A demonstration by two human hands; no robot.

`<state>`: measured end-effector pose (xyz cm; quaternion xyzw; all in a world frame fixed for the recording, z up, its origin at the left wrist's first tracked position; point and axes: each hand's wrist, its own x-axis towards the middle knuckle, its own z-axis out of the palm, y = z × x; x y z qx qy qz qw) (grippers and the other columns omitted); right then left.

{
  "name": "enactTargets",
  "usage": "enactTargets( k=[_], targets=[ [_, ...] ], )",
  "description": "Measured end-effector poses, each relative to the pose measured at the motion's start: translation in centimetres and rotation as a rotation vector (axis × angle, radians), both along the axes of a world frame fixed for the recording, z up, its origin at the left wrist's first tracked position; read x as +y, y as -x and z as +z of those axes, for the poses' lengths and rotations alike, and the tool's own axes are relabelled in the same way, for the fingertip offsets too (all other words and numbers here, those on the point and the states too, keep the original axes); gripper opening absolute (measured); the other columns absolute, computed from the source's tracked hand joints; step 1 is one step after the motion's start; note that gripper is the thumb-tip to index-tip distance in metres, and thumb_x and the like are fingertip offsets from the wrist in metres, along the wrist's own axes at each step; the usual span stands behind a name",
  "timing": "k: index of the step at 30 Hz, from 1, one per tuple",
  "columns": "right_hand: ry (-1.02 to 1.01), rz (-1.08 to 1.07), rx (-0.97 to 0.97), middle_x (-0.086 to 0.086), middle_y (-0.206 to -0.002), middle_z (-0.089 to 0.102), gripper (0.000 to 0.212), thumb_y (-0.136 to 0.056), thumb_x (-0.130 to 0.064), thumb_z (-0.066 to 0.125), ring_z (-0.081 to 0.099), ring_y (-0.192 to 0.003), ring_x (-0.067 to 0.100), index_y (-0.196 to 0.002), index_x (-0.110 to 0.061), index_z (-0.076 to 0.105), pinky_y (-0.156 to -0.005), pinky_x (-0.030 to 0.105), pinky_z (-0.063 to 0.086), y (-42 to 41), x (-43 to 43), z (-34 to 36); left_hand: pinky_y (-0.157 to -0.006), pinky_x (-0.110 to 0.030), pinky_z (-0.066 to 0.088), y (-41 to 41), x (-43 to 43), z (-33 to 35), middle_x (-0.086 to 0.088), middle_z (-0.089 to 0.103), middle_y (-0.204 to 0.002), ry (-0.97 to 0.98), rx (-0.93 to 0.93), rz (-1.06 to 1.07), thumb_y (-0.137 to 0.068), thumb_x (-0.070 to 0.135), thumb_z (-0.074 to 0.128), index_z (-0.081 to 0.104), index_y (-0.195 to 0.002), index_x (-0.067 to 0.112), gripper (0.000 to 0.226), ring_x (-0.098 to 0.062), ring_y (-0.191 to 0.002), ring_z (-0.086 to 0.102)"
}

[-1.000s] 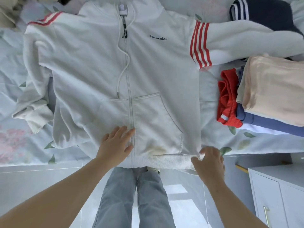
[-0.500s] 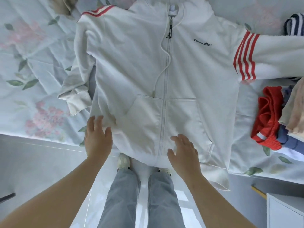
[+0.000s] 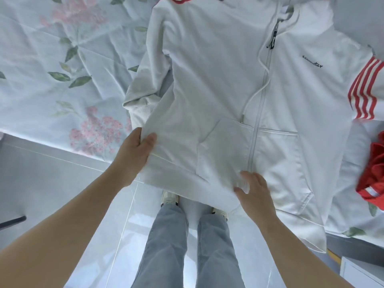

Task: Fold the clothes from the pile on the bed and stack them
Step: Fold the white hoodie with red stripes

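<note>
The light is bright, soft and even, with a cool bluish tone; from which side it comes I cannot tell. The white hoodie (image 3: pixel 218 80) is almost washed out at the upper right. Only weak shadows lie under its folded sleeve, left of centre. The glossy floor (image 3: pixel 52 183) gives pale reflections. At the right edge the red garment (image 3: pixel 374 175) is smeared. Straight lines bend toward the corners.

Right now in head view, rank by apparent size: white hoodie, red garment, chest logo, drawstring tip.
1. white hoodie
2. red garment, cut off by the frame edge, so only its visible part is ranked
3. chest logo
4. drawstring tip
</note>
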<state>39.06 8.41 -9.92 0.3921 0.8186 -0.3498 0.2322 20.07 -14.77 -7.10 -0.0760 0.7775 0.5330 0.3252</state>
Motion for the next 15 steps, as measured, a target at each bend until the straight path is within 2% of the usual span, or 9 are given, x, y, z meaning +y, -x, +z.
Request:
enactTargets(
  k=[1, 2, 3, 5, 6, 9, 10, 13, 15],
  targets=[
    [0.020, -0.022, -0.006, -0.003, -0.144, 0.035, 0.046, -0.089, -0.025, 0.055, 0.039, -0.129, 0.020, -0.133, -0.031, 0.044, -0.097, 0.035, 0.039, 0.2, 0.1, 0.2, -0.056, -0.025, 0.053, 0.1, -0.8, 0.0, 0.002, 0.070, -0.079, -0.052, -0.189, 0.064, -0.090, 0.036, 0.058, 0.059, -0.095, 0.024, 0.013, -0.013, -0.070, 0.067],
    [0.029, -0.028, -0.021, -0.004, -0.143, 0.036, 0.045, -0.089, -0.025, 0.054, 0.042, -0.126, 0.020, -0.133, -0.031, 0.044, -0.095, 0.035, 0.040, 0.3, 0.2, 0.2, -0.057, -0.028, 0.053, 0.1, -1.6, -0.3, 0.000, 0.071, -0.082, 0.026, -0.294, 0.034, -0.092, 0.032, 0.056, 0.061, -0.098, 0.021, 0.014, -0.018, -0.073, 0.068],
    [0.026, -0.012, -0.052, -0.004, -0.143, 0.036, 0.046, -0.089, -0.025, 0.053, 0.044, -0.124, 0.021, -0.134, -0.031, 0.043, -0.095, 0.036, 0.041, 0.4, 0.3, 0.3, -0.058, -0.029, 0.051, -0.2, -2.5, -0.9, -0.002, 0.068, -0.082, 0.225, -0.303, -0.097, -0.094, 0.031, 0.053, 0.060, -0.100, 0.017, 0.017, -0.021, -0.074, 0.065],
    [-0.012, 0.052, -0.147, -0.003, -0.148, 0.031, 0.049, -0.090, -0.025, 0.050, 0.042, -0.127, 0.024, -0.137, -0.031, 0.039, -0.100, 0.039, 0.038, 0.7, 0.4, 0.4, -0.059, -0.030, 0.042, -1.0, -4.1, -2.5, -0.001, 0.059, -0.079, 0.731, -0.151, -0.386, -0.097, 0.035, 0.044, 0.056, -0.104, 0.012, 0.027, -0.020, -0.071, 0.057],
    [-0.046, 0.078, -0.186, -0.003, -0.150, 0.029, 0.050, -0.090, -0.026, 0.049, 0.040, -0.129, 0.026, -0.139, -0.031, 0.038, -0.101, 0.039, 0.036, 0.9, 0.3, 0.4, -0.060, -0.030, 0.039, -1.5, -4.5, -3.3, 0.000, 0.056, -0.080, 0.856, -0.064, -0.462, -0.097, 0.038, 0.042, 0.053, -0.108, 0.013, 0.030, -0.020, -0.072, 0.055],
    [-0.147, 0.111, -0.171, 0.003, -0.150, 0.027, 0.047, -0.091, -0.025, 0.047, 0.036, -0.130, 0.029, -0.137, -0.025, 0.039, -0.103, 0.039, 0.032, 1.7, -0.5, 0.3, -0.071, -0.034, 0.042, -3.1, -3.6, -4.5, -0.003, 0.056, -0.102, 0.750, 0.092, -0.435, -0.092, 0.041, 0.052, 0.041, -0.129, 0.018, 0.045, -0.027, -0.090, 0.056],
    [-0.156, 0.117, -0.144, 0.005, -0.149, 0.027, 0.045, -0.091, -0.024, 0.047, 0.035, -0.129, 0.030, -0.136, -0.024, 0.041, -0.103, 0.039, 0.032, 1.9, -0.8, 0.3, -0.074, -0.036, 0.043, -3.4, -3.1, -4.8, -0.004, 0.056, -0.108, 0.716, 0.145, -0.437, -0.090, 0.038, 0.056, 0.041, -0.129, 0.017, 0.046, -0.028, -0.096, 0.056],
    [-0.133, 0.126, -0.123, 0.005, -0.147, 0.025, 0.042, -0.091, -0.023, 0.048, 0.035, -0.127, 0.029, -0.133, -0.023, 0.042, -0.101, 0.038, 0.034, 2.4, -1.2, 0.3, -0.070, -0.035, 0.043, -2.7, -2.4, -5.1, -0.007, 0.061, -0.099, 0.829, 0.152, -0.426, -0.094, 0.023, 0.047, 0.050, -0.098, 0.015, 0.010, -0.028, -0.084, 0.053],
    [-0.121, 0.143, -0.135, 0.004, -0.147, 0.025, 0.041, -0.092, -0.023, 0.047, 0.036, -0.127, 0.028, -0.133, -0.023, 0.042, -0.100, 0.037, 0.035, 2.5, -0.9, 0.5, -0.071, -0.035, 0.044, -1.9, -2.7, -4.9, -0.005, 0.058, -0.090, 0.907, 0.023, -0.413, -0.095, 0.022, 0.043, 0.051, -0.098, 0.017, 0.010, -0.026, -0.082, 0.052]
  ],
)
